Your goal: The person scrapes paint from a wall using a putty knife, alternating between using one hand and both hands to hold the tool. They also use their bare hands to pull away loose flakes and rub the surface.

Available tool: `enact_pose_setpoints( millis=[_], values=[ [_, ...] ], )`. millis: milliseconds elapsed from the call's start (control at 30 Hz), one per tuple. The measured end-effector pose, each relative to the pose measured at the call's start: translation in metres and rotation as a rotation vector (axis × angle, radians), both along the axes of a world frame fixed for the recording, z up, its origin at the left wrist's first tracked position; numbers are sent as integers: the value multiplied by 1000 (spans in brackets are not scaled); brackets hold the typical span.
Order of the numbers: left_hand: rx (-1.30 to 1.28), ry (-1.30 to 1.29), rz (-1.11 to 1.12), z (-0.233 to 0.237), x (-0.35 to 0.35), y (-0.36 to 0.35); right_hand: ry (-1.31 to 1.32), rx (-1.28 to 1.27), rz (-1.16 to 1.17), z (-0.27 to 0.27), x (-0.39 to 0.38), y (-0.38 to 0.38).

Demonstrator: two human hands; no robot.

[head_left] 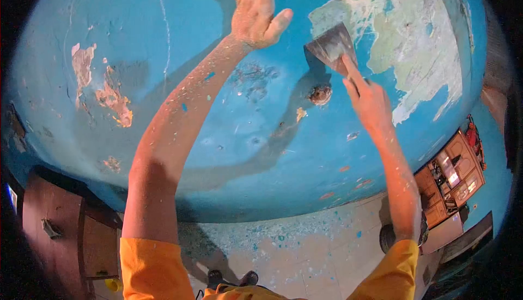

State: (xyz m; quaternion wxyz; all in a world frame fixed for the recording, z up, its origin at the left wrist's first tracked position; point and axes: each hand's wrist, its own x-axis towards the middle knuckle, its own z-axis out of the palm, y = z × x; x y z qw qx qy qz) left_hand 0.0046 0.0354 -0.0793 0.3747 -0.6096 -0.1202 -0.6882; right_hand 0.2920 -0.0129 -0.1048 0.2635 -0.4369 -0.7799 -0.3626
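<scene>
My right hand is wrapped round the handle of a paint scraper, index finger stretched along its blade. The wide blade lies at the wall near the edge of a large bare patch, where pale plaster shows through the blue paint. My left hand is up against the blue wall, fingers apart and holding nothing, to the left of the scraper. Flakes of paint stick to my left forearm. Below the scraper, a small brown hole breaks the wall surface.
Paint chips litter the tiled floor at the wall's foot. A brown wooden piece of furniture stands at lower left. A wooden cabinet with glass doors is at right. Smaller peeled spots mark the wall's left side.
</scene>
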Motion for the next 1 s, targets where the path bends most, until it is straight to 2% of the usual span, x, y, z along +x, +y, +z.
enact_pose_setpoints(
  millis=[133, 233, 333, 433, 500, 600, 667, 733, 767, 867, 933, 1000],
  values=[
    [101, -52, -18, 5, 3, 8, 39, -35, -66, 3, -14, 4],
    [77, -108, 3, 4, 4, 7, 52, -69, 11, 6, 0, 0],
    [51, -60, 91, 4, -12, 8, -53, -24, 149, 0, 3, 14],
    [55, -78, 235, 6, -35, -1, 47, -50, 128, -2, -29, 16],
    [112, -64, 202, 12, -37, 3, 121, 32, 318, 30, -84, 19],
    [135, -53, 187, 8, -47, 3, 197, -38, 380, 50, -102, 12],
    [114, -59, 188, 4, -50, 1, 218, -73, 402, 27, -81, 0],
    [125, -202, 215, 0, -47, -1, 239, -200, 246, 0, -61, -3],
    [127, -209, 210, -2, -47, -1, 232, -198, 240, 2, -66, -2],
    [154, -140, 199, 2, -45, 2, 255, -65, 321, 29, -90, 11],
    [209, -42, 200, 7, -51, 7, 258, 37, 526, 61, -105, 23],
    [165, -55, 222, -1, -51, 5, 318, -62, 546, 35, -96, -1]
  ],
)
